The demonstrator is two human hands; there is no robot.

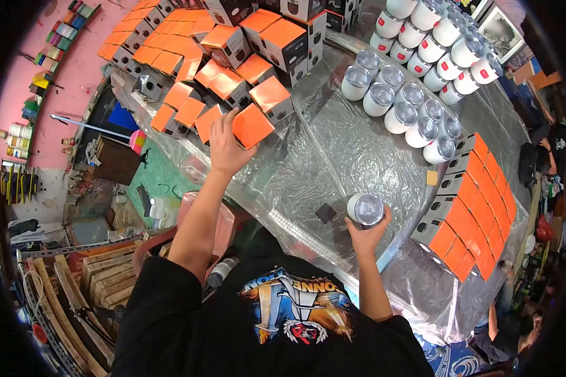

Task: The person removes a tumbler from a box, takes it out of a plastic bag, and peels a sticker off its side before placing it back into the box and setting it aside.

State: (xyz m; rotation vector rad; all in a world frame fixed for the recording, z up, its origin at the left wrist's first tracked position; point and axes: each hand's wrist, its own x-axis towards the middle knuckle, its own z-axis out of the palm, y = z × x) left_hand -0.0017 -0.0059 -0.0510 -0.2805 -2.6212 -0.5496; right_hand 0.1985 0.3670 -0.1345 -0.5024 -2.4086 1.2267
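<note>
On the plastic-covered table, my right hand is wrapped round a white cup with a clear lid. My left hand reaches to the pile at the upper left, its fingers on an orange-topped box at the pile's near edge. More orange-topped boxes lie around that hand, some tilted. A small dark square lies left of the cup.
White lidded cups stand in rows at the upper right, with red-labelled cups behind. A block of orange-topped boxes sits at the right. A pink chair is by my left side. Another person is at the lower right.
</note>
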